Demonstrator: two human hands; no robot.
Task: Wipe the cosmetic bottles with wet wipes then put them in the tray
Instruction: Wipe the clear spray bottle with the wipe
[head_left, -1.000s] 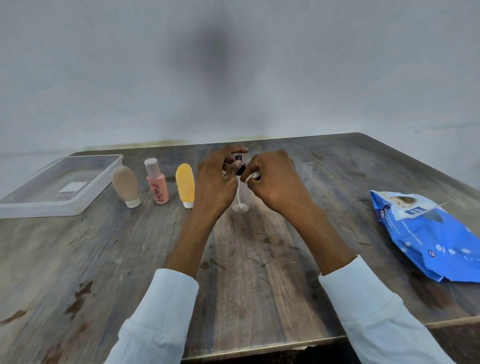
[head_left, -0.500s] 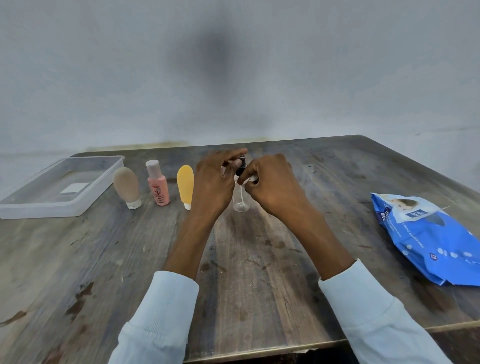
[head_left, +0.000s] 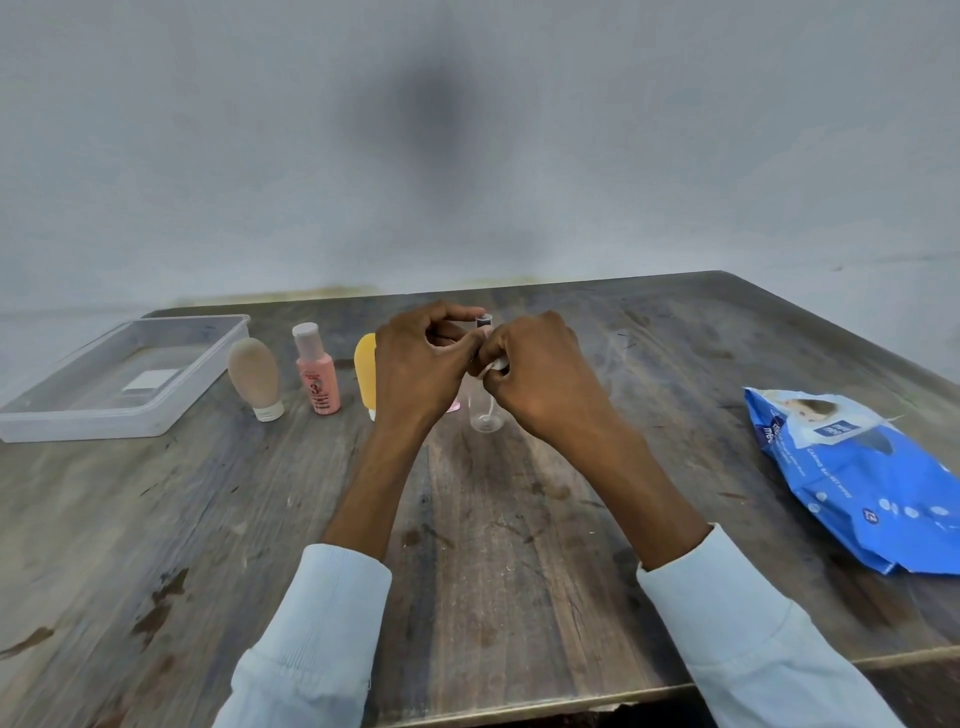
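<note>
Surface: dark, worn wooden table (head_left: 493, 545), stained and scratched, filling the lower half of the frame. Behind it a plain pale grey wall (head_left: 467, 130) with a dark smudge at upper centre.

Centre of frame: small clear plastic bottle with a dark cap (head_left: 485, 402), upright, base on the table. Left hand (head_left: 415, 364) sits just left of the bottle's top, fingers curled, index finger and thumb closed on the cap area. Right hand (head_left: 540, 374) sits just right of it, fingers curled, pinching a small white wet wipe (head_left: 496, 364) against the bottle's neck. Both hands touch the upper bottle; only its lower body shows below them.

Left of the hands, in a row: yellow squeeze tube (head_left: 365, 371), standing on its cap, partly behind the left hand; pink bottle with a pale cap (head_left: 317, 376), upright; beige egg-shaped squeeze bottle on a white cap (head_left: 255, 376). Far left: clear rectangular plastic tray (head_left: 202, 374) with a white label on its floor.

Right edge: blue wet-wipe pack (head_left: 862, 483), lying flat, cut off by the frame.

Hard to make out: something pinkish (head_left: 453, 408) peeks out below the left hand; what it is I cannot tell. Most of the wipe is buried in the right fist. White sleeves (head_left: 322, 623) cover both forearms at the bottom.
</note>
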